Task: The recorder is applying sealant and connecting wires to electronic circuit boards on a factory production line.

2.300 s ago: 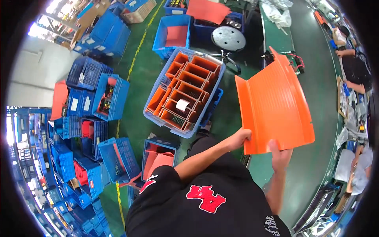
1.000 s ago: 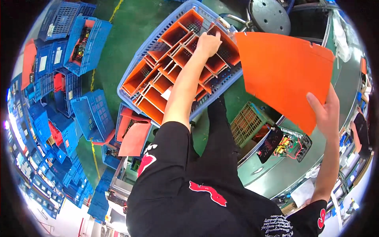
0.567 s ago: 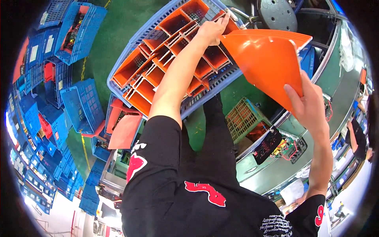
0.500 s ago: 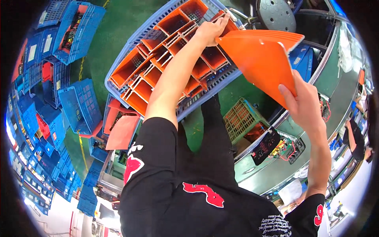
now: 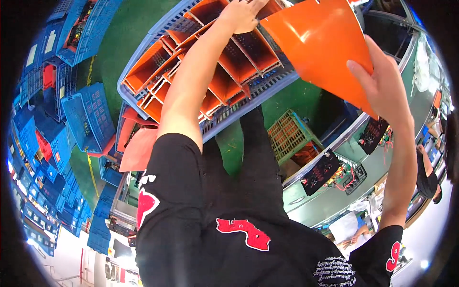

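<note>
My right hand (image 5: 385, 83) grips the edge of a stack of thin orange plastic sheets (image 5: 320, 50), thumb on the near face. The sheets stand out to the right of a blue plastic crate (image 5: 229, 120), their left corner close to my left hand (image 5: 239, 18). That hand reaches across the crate with its fingers stretched to the far right, over the orange dividers; the upper picture edge partly cuts off the fingertips. Orange dividers (image 5: 222, 86) with pale edges split the crate into several upright compartments. My left forearm hides part of them.
A green slatted crate (image 5: 292, 136) stands below the sheets, beside a workbench (image 5: 306, 208) carrying dark panels with wiring (image 5: 322, 174). Stacked blue crates (image 5: 88, 117) fill the left, with a pink-red sheet (image 5: 138, 150) nearer me. Another person (image 5: 427, 174) is at the far right.
The sheets have tilted so their broad face shows more, and my right hand has moved slightly up and right. The crate and my left hand sit higher in the picture.
</note>
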`<state>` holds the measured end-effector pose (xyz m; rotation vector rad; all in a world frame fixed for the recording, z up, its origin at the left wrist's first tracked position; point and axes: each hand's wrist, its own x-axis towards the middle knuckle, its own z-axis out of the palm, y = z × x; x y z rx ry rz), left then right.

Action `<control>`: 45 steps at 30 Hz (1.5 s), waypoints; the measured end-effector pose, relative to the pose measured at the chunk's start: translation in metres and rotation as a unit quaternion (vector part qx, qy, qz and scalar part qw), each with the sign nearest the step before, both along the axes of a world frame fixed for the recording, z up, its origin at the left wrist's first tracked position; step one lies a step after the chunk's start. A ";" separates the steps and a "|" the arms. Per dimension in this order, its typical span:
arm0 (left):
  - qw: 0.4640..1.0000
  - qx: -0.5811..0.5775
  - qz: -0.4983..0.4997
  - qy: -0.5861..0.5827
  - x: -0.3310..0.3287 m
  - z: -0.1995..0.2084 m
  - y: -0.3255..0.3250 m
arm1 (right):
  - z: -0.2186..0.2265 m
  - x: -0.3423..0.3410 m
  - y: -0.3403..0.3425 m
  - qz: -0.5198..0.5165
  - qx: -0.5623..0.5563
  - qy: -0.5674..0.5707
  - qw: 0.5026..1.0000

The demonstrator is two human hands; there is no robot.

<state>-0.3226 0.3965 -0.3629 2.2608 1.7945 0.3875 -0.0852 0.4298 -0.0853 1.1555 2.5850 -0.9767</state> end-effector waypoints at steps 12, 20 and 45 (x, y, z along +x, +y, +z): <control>0.984 0.146 -0.006 0.098 -0.012 -0.031 0.001 | -0.024 -0.038 -0.009 0.138 0.079 -0.008 0.987; 0.927 0.107 -0.136 0.332 0.011 -0.015 0.011 | -0.058 -0.040 0.031 0.143 0.126 0.012 0.982; 0.911 -0.095 0.360 -0.178 0.006 0.125 -0.359 | -0.199 -0.005 -0.047 -0.138 0.067 -0.060 0.986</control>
